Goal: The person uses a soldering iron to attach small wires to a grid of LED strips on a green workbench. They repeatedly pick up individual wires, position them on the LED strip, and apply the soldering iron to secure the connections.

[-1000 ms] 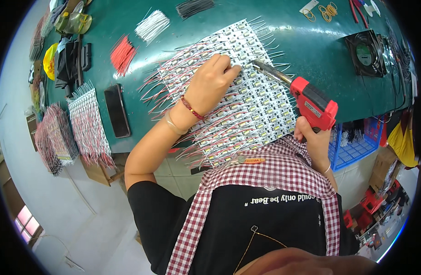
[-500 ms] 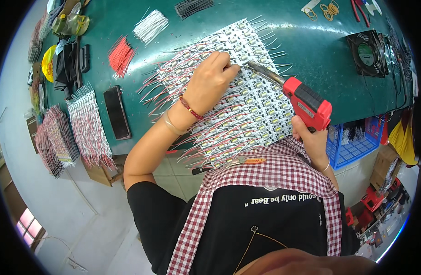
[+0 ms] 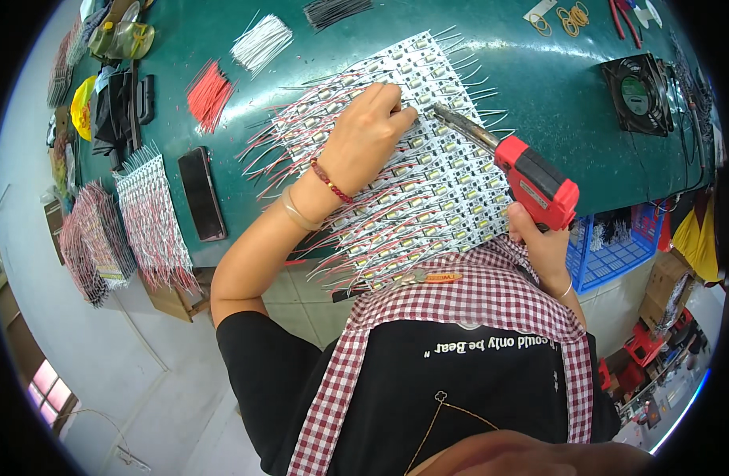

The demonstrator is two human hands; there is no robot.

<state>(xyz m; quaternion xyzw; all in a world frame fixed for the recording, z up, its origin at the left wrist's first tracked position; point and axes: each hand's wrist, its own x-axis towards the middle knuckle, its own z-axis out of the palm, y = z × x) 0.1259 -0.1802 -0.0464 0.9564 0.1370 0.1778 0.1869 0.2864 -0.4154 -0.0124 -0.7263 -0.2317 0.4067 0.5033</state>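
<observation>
A white panel of small LED boards, with rows of red, white and dark wires along it, lies at the table's front edge. Over its upper middle, my left hand is closed in a pinch with the fingertips at the boards; whatever they hold is too small or hidden to make out. My right hand grips a red and black soldering gun from below. The gun's metal tip points up and left, just right of my left fingertips. Whether the tip touches the panel I cannot tell.
Bundles of red wires, white wires and dark wires lie farther back. A phone and another wired panel are at left. A black fan stands right, above a blue crate.
The soldering gun has shifted slightly right, its tip a little farther from my left fingertips. My left hand stays almost in place, still pinched over the panel.
</observation>
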